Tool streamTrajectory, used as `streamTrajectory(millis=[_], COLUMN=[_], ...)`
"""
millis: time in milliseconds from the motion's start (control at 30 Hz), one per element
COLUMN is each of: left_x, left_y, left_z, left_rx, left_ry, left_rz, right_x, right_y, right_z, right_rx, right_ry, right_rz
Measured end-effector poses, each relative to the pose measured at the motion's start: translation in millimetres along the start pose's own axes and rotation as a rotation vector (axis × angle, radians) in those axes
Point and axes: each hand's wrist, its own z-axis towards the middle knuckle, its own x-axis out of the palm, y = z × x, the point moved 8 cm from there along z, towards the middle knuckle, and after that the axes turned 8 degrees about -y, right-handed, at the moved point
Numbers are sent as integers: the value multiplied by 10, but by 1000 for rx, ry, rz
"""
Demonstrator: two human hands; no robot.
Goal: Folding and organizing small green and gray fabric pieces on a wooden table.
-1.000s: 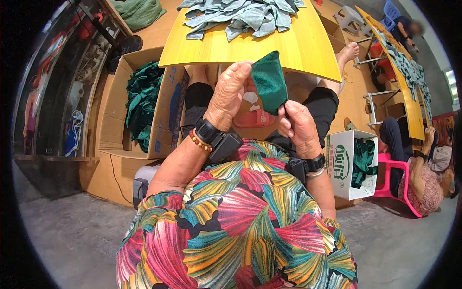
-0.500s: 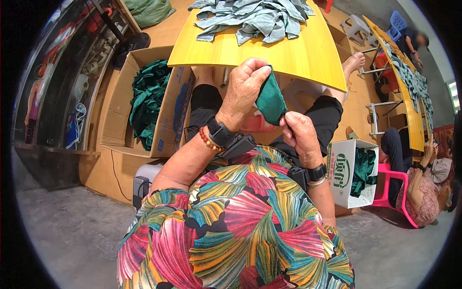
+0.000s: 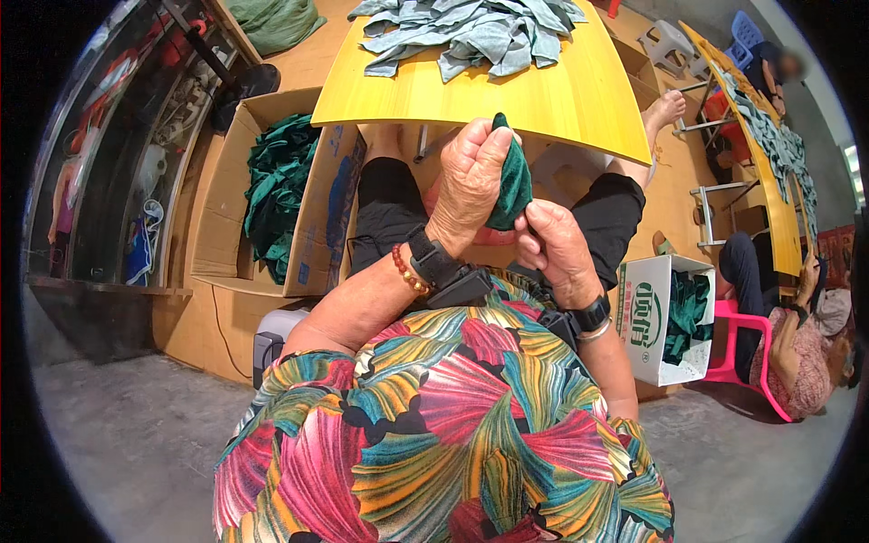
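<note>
A small dark green piece of cloth (image 3: 512, 188) hangs stretched between my two hands, above my lap and just before the table's near edge. My left hand (image 3: 472, 172) is closed on its upper part, thumb against bent fingers, with a pointed tip standing up past the thumb. Lower down, my right hand (image 3: 554, 242) pinches the bottom corner between thumb and fingers. The fingers of the left hand hide part of the cloth.
A yellow table (image 3: 398, 95) in front bears a heap of grey-green cloth pieces (image 3: 489, 36). Left stands a cardboard box (image 3: 213, 217) of green cloth; right, a white carton (image 3: 644, 317) with more. Farther right, a person sits on a pink chair (image 3: 724, 362) by another table.
My left hand has slid down the cloth, so a tip now sticks up above it. My right hand has shifted slightly left, and the cloth looks narrower.
</note>
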Motion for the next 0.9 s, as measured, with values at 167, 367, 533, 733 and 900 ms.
streamTrajectory(millis=[167,367,533,733,900], left_x=[-29,4,75,86,-98], left_y=[96,268,401,275,248], left_z=[96,-64,-148,-43,193], left_rx=[-161,-295,-464,-325,-345], left_ry=[-22,163,300,421,207], left_rz=[-164,-165,-223,187,-73], right_x=[-12,-136,-135,-219,-287], right_y=[39,113,66,114,160], right_z=[94,124,127,133,86], right_rx=[-4,-30,-23,-5,-56], right_ry=[47,-1,-35,-10,-28], right_rz=[36,52,-11,36,-189])
